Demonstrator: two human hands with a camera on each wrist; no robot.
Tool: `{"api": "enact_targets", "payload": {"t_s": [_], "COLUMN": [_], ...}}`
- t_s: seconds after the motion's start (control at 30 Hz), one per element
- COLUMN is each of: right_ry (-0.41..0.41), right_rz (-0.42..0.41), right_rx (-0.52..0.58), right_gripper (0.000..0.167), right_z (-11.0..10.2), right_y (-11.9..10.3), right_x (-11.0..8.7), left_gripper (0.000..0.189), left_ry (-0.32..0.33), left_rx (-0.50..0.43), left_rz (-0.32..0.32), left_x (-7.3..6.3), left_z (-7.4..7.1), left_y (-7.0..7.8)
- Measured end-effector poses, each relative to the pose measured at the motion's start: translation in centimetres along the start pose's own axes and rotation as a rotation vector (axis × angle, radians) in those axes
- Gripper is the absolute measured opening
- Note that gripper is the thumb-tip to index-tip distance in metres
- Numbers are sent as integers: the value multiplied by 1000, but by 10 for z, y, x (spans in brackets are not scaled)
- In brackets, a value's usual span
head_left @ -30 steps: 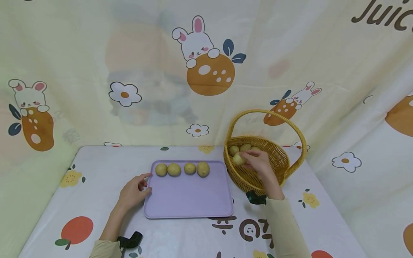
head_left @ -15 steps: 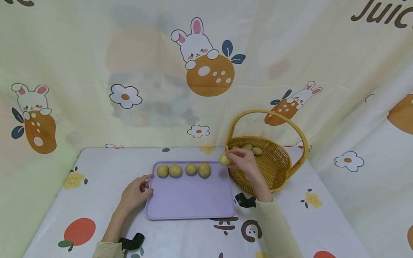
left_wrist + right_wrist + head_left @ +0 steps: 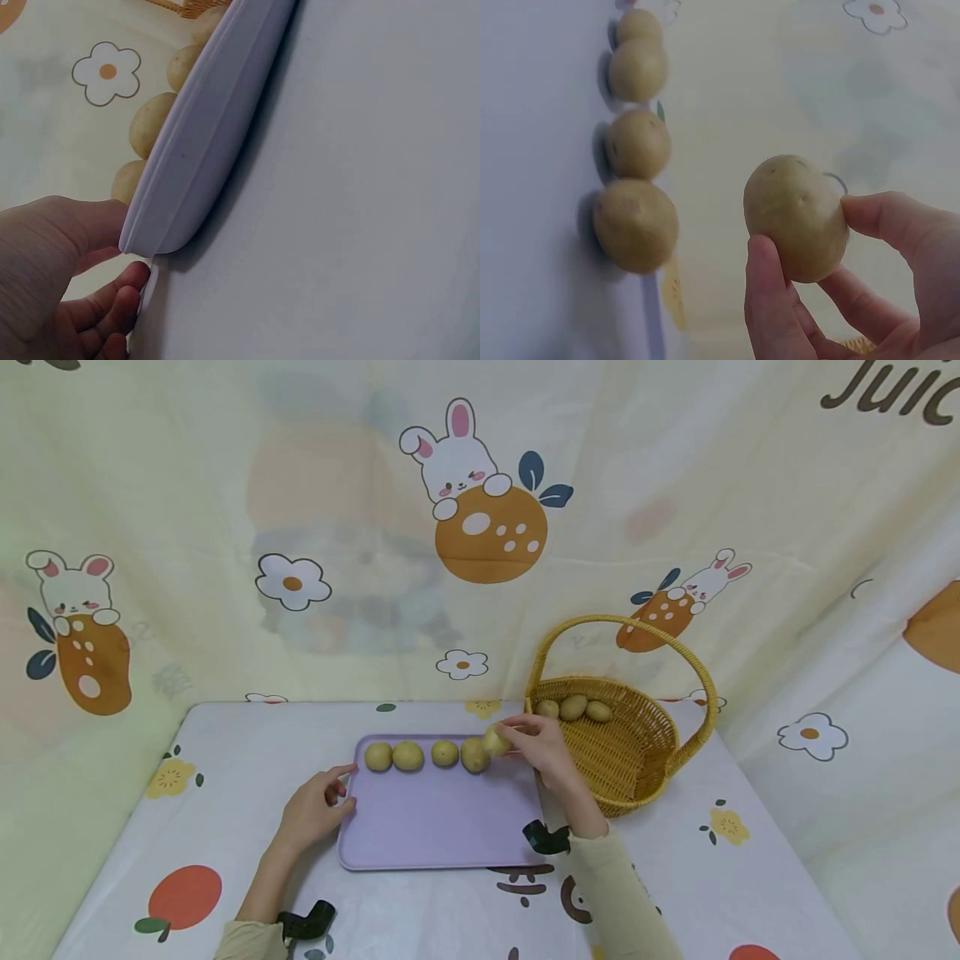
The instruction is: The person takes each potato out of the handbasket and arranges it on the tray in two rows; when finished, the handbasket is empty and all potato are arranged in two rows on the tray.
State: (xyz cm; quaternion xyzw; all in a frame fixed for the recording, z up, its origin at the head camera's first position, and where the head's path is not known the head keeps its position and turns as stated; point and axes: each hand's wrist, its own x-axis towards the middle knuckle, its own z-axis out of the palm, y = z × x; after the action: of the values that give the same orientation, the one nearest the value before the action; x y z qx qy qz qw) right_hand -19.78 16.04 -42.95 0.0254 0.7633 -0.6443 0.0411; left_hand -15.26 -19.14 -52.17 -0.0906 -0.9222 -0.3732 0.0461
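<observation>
My right hand (image 3: pixel 542 747) pinches a potato (image 3: pixel 798 219) between thumb and fingers, above the far right part of the lilac tray (image 3: pixel 442 827). In the right wrist view the held potato hangs apart from the row of several potatoes (image 3: pixel 636 225) on the tray. That row lies along the tray's far edge, with a gap in its middle. My left hand (image 3: pixel 313 806) touches the tray's left rim with its thumb and a forefinger spread apart. In the left wrist view the other fingers (image 3: pixel 112 311) of that hand hang loosely curled beside the tray's corner.
A wicker basket (image 3: pixel 651 727) with a tall arched handle stands right of the tray, close against it. Three potatoes (image 3: pixel 573 707) lie at its far left side. A printed cloth (image 3: pixel 225 777) covers the table, and a printed curtain (image 3: pixel 360 635) hangs behind.
My right hand has carried the potato left, out from over the basket to above the tray beside the row's right end. My left hand stays at the tray's rim.
</observation>
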Motion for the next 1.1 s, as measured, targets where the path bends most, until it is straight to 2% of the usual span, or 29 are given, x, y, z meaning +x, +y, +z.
{"api": "enact_targets", "payload": {"t_s": [0.27,0.7,1.1], "right_ry": [-46,-205,-262], "right_rz": [16,41,11], "right_rx": [-13,-12,-62], "right_gripper": [23,27,19], "right_z": [31,97,142], "right_y": [6,28,45], "right_x": [-6,-21,-27], "left_gripper": [52,52,51], "left_ry": [-8,-9,-2], "left_rx": [0,7,-1], "left_rz": [-4,4,7], "left_x": [0,-1,0], "left_z": [0,-1,-1], "left_y": [1,0,0]}}
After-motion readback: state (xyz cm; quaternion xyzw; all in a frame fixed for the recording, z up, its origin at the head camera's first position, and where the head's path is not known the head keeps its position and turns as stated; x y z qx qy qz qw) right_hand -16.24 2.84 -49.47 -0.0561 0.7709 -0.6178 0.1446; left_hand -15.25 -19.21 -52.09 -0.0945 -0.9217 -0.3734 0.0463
